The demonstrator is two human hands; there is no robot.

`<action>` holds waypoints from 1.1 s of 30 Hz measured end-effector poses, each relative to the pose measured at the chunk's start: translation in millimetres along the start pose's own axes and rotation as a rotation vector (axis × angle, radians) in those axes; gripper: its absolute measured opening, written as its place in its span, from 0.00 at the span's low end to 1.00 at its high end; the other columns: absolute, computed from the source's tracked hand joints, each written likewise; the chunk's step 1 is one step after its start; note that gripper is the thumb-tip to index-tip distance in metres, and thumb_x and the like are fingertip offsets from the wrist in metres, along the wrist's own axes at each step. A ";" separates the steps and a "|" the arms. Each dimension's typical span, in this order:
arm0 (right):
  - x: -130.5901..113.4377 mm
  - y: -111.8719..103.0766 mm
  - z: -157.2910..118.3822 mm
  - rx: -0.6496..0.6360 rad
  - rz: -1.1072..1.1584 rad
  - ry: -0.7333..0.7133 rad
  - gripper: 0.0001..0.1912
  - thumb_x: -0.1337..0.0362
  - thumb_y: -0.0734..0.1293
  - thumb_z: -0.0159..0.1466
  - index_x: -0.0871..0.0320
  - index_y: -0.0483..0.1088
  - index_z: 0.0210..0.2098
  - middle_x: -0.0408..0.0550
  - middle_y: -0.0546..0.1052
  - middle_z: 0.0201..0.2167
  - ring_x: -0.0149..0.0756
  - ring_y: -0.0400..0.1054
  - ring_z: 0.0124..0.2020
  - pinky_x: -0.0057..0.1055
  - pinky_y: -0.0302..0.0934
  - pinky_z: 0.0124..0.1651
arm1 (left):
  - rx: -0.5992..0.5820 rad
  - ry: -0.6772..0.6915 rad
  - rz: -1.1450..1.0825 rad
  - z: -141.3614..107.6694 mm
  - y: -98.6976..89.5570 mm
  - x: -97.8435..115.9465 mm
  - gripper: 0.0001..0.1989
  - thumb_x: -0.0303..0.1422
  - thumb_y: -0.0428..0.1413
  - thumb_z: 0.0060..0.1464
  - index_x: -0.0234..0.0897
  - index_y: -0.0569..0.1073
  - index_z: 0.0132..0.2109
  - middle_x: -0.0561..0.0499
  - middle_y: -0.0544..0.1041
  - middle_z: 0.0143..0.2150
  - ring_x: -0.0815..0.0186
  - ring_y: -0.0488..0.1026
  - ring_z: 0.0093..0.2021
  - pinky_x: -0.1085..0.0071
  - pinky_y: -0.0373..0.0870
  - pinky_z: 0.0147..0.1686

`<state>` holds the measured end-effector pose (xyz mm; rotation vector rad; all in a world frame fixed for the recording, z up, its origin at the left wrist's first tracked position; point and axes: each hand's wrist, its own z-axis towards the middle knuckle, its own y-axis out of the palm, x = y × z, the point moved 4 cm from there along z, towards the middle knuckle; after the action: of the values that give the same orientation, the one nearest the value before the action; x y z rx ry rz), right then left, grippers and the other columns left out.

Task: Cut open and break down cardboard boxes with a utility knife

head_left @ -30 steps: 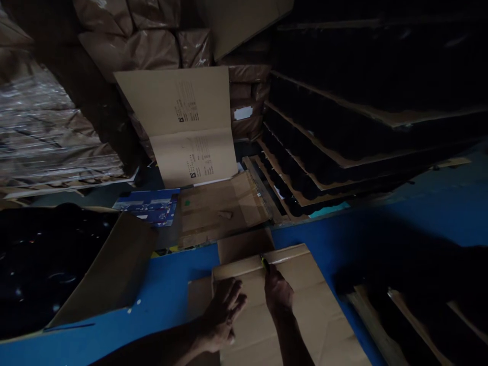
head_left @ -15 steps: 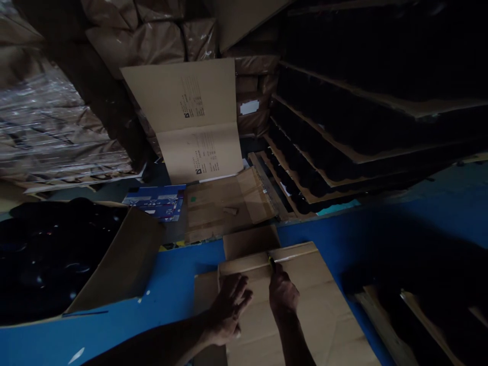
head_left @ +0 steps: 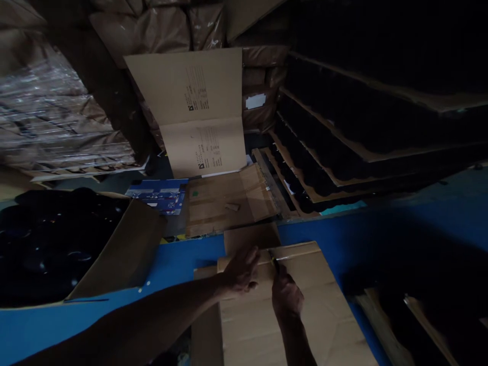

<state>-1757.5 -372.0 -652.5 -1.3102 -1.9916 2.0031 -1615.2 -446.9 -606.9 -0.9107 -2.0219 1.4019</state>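
A cardboard sheet (head_left: 263,325) with folded flaps lies in front of me on a blue surface (head_left: 179,264). My right hand (head_left: 286,294) is closed round a utility knife (head_left: 274,260), whose tip meets the cardboard near its far crease, beside a strip of shiny tape (head_left: 292,255). Just left of the knife, my left hand (head_left: 241,272) rests on the cardboard close to the far edge, fingers extended. A smaller brown flap (head_left: 249,238) shows beyond that edge.
At left stands an open carton (head_left: 125,254) filled with glossy black objects (head_left: 49,239). Flattened cardboard (head_left: 213,203) and a blue printed sheet (head_left: 162,195) lie beyond. Stacked layers of dark items with cardboard between (head_left: 343,147) rise at right; wrapped brown bundles (head_left: 160,30) stand behind.
My left hand has slid forward along the cardboard to its far edge, nearer the knife. My right hand stays at almost the same spot with the knife. The view has shifted slightly.
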 end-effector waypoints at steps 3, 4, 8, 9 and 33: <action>4.7 -0.8 2.0 0.025 0.025 -0.002 0.25 0.55 0.50 0.75 0.53 0.67 0.63 0.56 0.77 0.44 0.35 0.75 0.36 0.28 0.47 0.32 | -0.058 0.002 -0.009 14.8 -5.5 -2.5 0.49 0.44 0.55 0.61 0.23 0.41 0.76 0.35 0.35 0.77 0.44 0.34 0.77 0.48 0.45 0.73; 6.0 -1.5 3.1 0.024 0.031 0.004 0.25 0.55 0.50 0.74 0.53 0.67 0.63 0.56 0.77 0.43 0.34 0.74 0.35 0.28 0.44 0.32 | -0.069 -0.001 -0.008 16.0 -5.4 -2.7 0.48 0.43 0.54 0.61 0.21 0.41 0.76 0.34 0.36 0.77 0.44 0.34 0.77 0.48 0.44 0.73; 5.6 -3.2 7.5 0.005 0.021 -0.002 0.25 0.55 0.50 0.75 0.53 0.69 0.61 0.56 0.78 0.42 0.36 0.74 0.35 0.28 0.40 0.32 | -0.087 -0.028 0.000 14.0 -3.9 -2.0 0.47 0.40 0.53 0.60 0.21 0.41 0.76 0.35 0.35 0.77 0.44 0.34 0.77 0.49 0.43 0.73; 4.2 -3.3 8.1 0.011 0.014 -0.012 0.25 0.55 0.50 0.75 0.53 0.70 0.61 0.55 0.78 0.43 0.36 0.74 0.35 0.28 0.41 0.32 | -0.090 -0.030 0.002 13.6 -3.6 -1.9 0.47 0.41 0.53 0.60 0.21 0.41 0.76 0.36 0.34 0.77 0.44 0.34 0.77 0.49 0.44 0.73; -5.2 -8.8 -2.9 -0.073 -0.132 -0.080 0.30 0.66 0.42 0.72 0.59 0.68 0.60 0.61 0.75 0.41 0.44 0.77 0.42 0.40 0.68 0.44 | -0.094 -0.045 0.109 20.9 7.4 -5.0 0.48 0.42 0.53 0.60 0.24 0.39 0.77 0.36 0.29 0.77 0.44 0.32 0.77 0.42 0.44 0.72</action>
<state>-1757.1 -370.9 -641.9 -1.0953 -2.1439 1.9706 -1625.5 -461.4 -621.0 -1.0532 -2.1147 1.4063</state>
